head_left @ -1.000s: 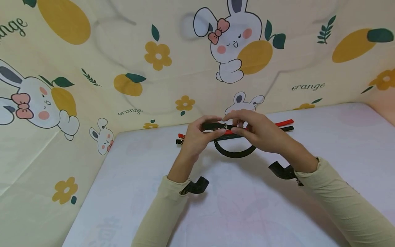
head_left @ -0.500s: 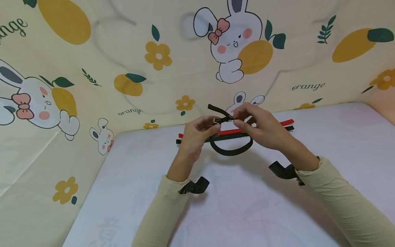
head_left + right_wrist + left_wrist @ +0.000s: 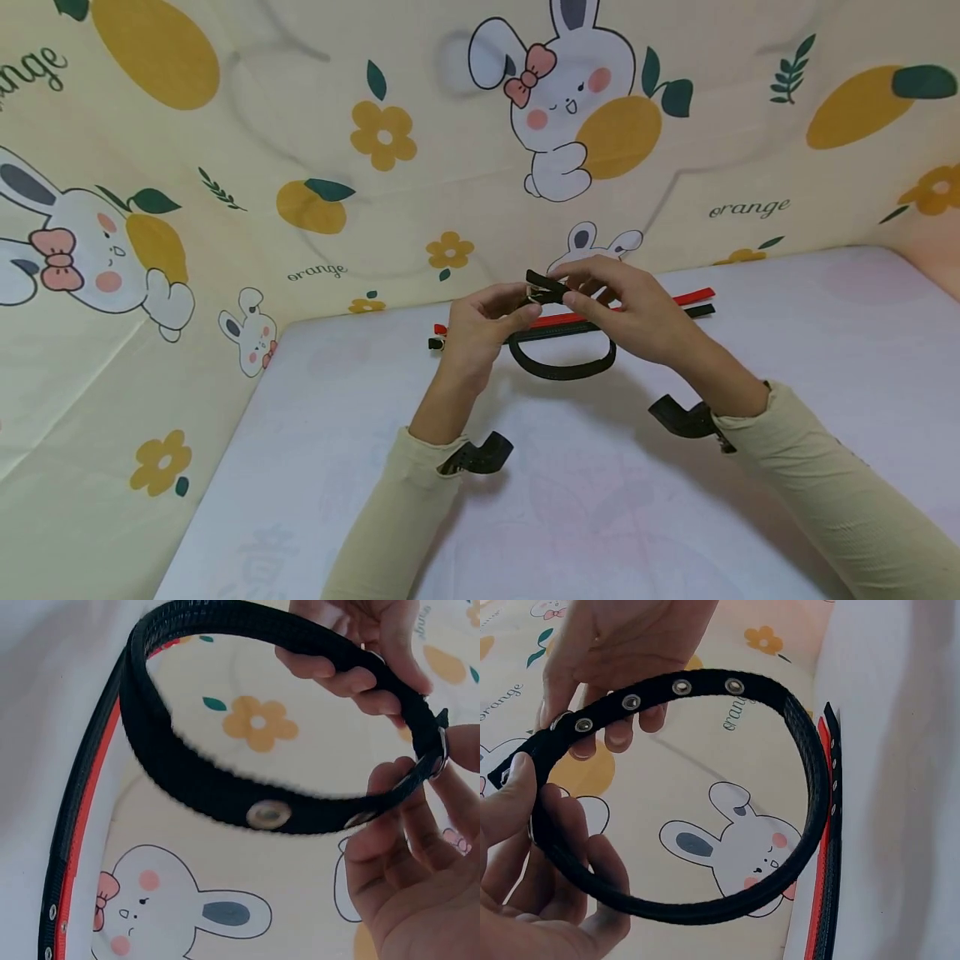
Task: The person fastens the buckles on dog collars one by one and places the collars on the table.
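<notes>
A black webbing strap with metal eyelets (image 3: 561, 367) is bent into a loop and held above the table. My left hand (image 3: 480, 321) pinches the buckle end of the black strap (image 3: 697, 907). My right hand (image 3: 626, 312) pinches the tail of the black strap (image 3: 225, 791) at the metal buckle (image 3: 439, 750). The loop hangs down between both hands. Behind it, a red strap (image 3: 652, 305) and another black strap (image 3: 693, 312) lie side by side on the table.
A white table (image 3: 600, 500) meets a cream backdrop (image 3: 315, 125) printed with rabbits and oranges at the back and left. Black wrist mounts (image 3: 480, 457) sit on both beige sleeves. The two flat straps (image 3: 821, 900) run along the table's far edge.
The strap's free tail, which stuck up to the left half a second ago, has been drawn down through the buckle. Both hands stayed close together and dropped slightly.
</notes>
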`<state>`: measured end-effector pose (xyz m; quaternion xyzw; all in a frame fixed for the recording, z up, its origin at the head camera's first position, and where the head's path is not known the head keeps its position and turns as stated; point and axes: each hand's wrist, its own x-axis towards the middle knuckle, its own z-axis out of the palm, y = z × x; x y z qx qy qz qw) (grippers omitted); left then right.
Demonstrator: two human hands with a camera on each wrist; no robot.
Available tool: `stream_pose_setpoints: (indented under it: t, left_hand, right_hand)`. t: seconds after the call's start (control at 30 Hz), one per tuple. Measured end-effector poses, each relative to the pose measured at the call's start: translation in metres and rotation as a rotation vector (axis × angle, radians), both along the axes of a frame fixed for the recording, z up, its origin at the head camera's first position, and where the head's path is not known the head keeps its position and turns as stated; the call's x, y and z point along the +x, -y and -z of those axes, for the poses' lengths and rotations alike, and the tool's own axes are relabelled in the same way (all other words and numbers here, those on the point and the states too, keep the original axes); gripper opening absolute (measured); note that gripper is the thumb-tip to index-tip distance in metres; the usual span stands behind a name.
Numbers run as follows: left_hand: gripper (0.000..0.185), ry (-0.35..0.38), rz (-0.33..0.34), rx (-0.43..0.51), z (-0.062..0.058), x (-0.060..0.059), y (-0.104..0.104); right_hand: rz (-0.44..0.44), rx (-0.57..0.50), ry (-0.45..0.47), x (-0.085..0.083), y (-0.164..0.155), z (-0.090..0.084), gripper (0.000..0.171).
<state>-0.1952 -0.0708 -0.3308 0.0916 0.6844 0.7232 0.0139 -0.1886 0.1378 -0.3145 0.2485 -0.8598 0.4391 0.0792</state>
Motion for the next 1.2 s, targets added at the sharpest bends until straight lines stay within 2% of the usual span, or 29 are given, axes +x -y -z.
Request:
stream_pose_setpoints:
  t: [0.33,0.6,0.83,1.2]
  left_hand:
    - [0.028,-0.042,-0.035,-0.041,0.0014,-0.0003,0.0009]
    - [0.026,-0.092,-0.038,0.005,0.0026,-0.0019,0.0014]
    - [0.027,-0.106,-0.015,-0.017,0.0033,-0.003,0.0016]
    - [0.027,-0.115,0.021,-0.047,0.0054,-0.0031,-0.0013]
  right_hand:
    - [0.061,-0.026,0.002,0.0002,0.0057,0.0029,0.021]
    - [0.102,-0.01,0.004,0.001,0.0059,0.002,0.02]
    - [0.125,0.009,0.012,0.0006,0.0065,0.0016,0.021]
    - [0.116,0.052,-0.018,-0.0001,0.0098,0.004,0.023]
